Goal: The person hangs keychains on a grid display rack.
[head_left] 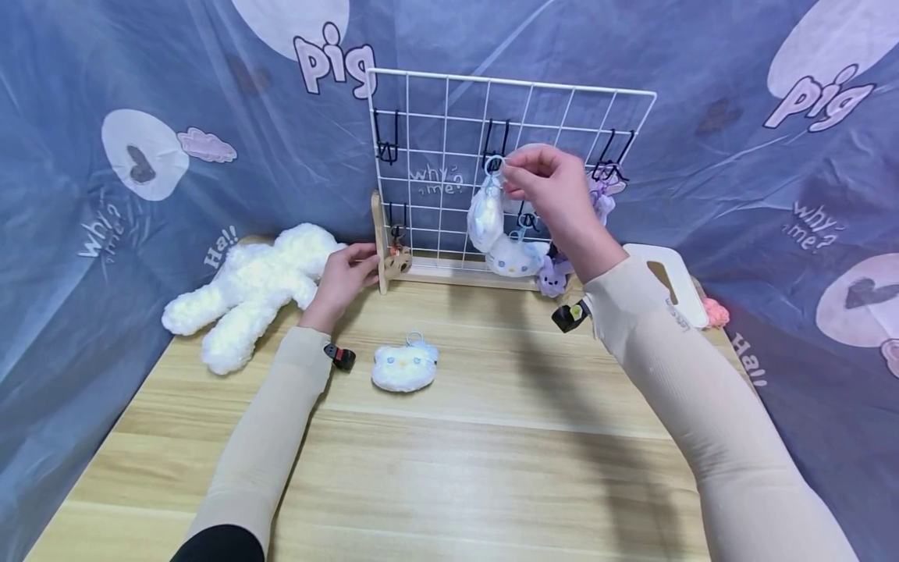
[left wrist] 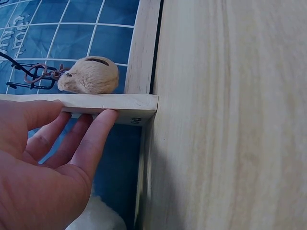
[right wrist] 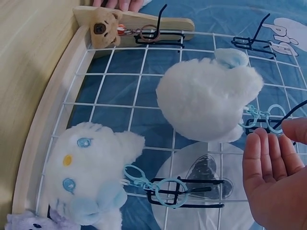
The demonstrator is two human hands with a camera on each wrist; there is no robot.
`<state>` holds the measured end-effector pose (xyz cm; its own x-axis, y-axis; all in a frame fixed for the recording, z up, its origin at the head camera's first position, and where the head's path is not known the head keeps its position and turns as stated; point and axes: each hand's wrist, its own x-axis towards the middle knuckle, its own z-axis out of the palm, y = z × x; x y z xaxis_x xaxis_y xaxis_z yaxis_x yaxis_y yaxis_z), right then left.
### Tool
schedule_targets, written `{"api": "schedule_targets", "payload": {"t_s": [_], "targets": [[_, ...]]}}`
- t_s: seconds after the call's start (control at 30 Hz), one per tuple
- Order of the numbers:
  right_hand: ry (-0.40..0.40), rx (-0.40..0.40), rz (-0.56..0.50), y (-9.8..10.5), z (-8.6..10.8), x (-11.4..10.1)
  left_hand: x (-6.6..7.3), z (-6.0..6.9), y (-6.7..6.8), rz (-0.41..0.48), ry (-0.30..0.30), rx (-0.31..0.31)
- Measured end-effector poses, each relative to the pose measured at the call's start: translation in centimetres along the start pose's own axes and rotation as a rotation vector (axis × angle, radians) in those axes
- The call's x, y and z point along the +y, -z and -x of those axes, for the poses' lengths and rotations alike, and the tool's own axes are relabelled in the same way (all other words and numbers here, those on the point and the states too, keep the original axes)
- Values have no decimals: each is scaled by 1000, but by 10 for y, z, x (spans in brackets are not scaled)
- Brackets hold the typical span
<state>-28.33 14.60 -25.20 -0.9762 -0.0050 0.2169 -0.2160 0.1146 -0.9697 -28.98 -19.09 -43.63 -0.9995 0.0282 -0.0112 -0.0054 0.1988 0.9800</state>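
Observation:
My right hand [head_left: 555, 191] pinches the pale-blue ring [right wrist: 276, 119] of a white plush cat keychain [right wrist: 206, 100] at a black hook on the white wire grid [head_left: 445, 140]. That plush hangs with its back to the right wrist camera. Just below it, a second white cat plush [head_left: 514, 257] with a blue bow hangs from a lower hook. With fairly straight fingers, my left hand [left wrist: 57, 158] touches the outer face of the grid's wooden side foot [left wrist: 110, 101]. Beside that foot hangs a brown bear plush [left wrist: 91, 76]. Another white cat keychain [head_left: 403, 367] lies on the table.
Purple plush rabbits [head_left: 553, 275] hang at the grid's right side. A large white fluffy toy [head_left: 263, 281] lies at the left. A white board with a handle hole [head_left: 687, 281] and a coral fuzzy thing [head_left: 716, 312] are at the right. Printed blue-grey cloth [head_left: 161, 70] backs the wooden table [head_left: 421, 484].

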Motion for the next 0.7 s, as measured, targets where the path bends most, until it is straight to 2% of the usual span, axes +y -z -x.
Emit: {"api": "schedule_targets", "payload": {"t_s": [0.33, 0.7], "targets": [[-8, -24, -20, 2, 14, 4, -1, -1, 0, 2, -1, 1], [2, -80, -13, -1, 42, 8, 0, -1, 0, -1, 0, 3]]}}
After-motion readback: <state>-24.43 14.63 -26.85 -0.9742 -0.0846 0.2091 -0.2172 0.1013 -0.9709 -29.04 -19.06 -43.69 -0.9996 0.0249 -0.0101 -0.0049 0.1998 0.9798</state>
